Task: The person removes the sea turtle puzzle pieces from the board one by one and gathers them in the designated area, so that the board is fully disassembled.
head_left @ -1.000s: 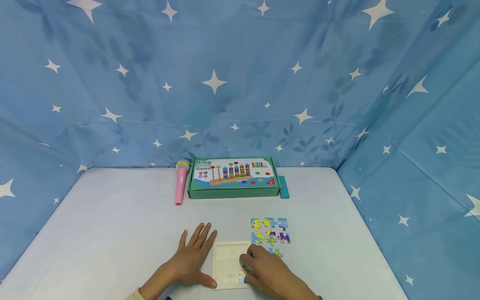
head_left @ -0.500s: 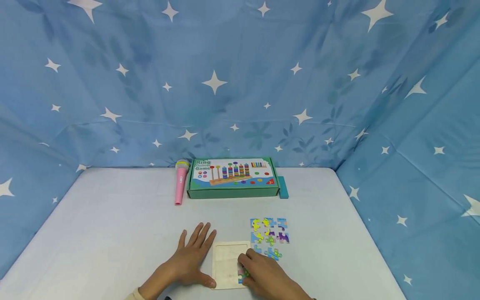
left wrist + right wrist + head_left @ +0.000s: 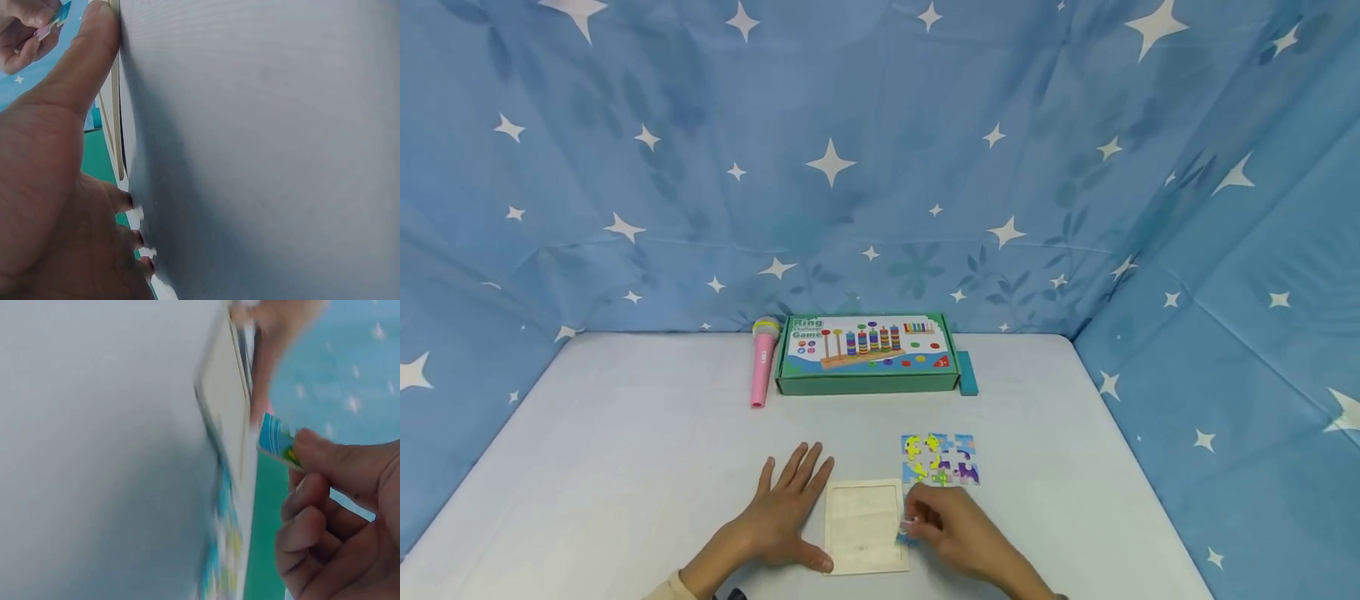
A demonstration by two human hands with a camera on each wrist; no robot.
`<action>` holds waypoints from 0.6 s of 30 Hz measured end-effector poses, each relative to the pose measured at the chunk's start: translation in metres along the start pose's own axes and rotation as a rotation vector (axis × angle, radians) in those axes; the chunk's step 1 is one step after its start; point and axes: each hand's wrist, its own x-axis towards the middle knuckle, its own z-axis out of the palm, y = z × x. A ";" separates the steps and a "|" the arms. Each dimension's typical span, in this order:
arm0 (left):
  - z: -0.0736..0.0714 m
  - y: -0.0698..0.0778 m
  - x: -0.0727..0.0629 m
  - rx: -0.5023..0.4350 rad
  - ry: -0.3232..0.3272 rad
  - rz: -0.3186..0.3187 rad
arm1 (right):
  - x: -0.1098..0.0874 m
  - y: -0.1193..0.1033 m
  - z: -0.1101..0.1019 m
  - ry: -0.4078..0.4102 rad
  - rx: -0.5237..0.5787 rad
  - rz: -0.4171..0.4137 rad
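My left hand lies with fingers spread on the white table, its thumb at the lower left edge of a square wooden puzzle tray. The tray has a raised rim and a bare inside. My right hand, over the tray's right edge, pinches a puzzle piece between thumb and finger. Blue with pale lines and a bit of green and yellow shows on the piece, which is held tilted. Behind this hand lie several loose puzzle pieces in blue, yellow and purple; the nearest are partly hidden by the hand.
At the back of the table stands a green Ring Challenge Game box, with a pink toy microphone on its left and a teal block on its right. A blue star-patterned curtain hangs behind.
The right hand has lifted the puzzle piece out of the tray's lower right part and moved rightward with it, baring the tray's inside. My left hand has stayed put.
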 end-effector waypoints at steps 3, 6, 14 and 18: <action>0.000 -0.001 0.001 -0.008 -0.002 0.002 | -0.007 0.016 -0.028 0.011 -0.011 0.058; -0.001 -0.001 0.001 -0.014 -0.007 -0.004 | -0.015 0.035 -0.050 0.003 -0.024 0.089; -0.002 -0.001 0.001 -0.014 -0.014 -0.008 | -0.017 0.057 -0.065 -0.026 -0.126 0.093; -0.001 0.000 0.000 -0.008 -0.013 -0.003 | -0.014 0.055 -0.061 0.000 -0.235 0.100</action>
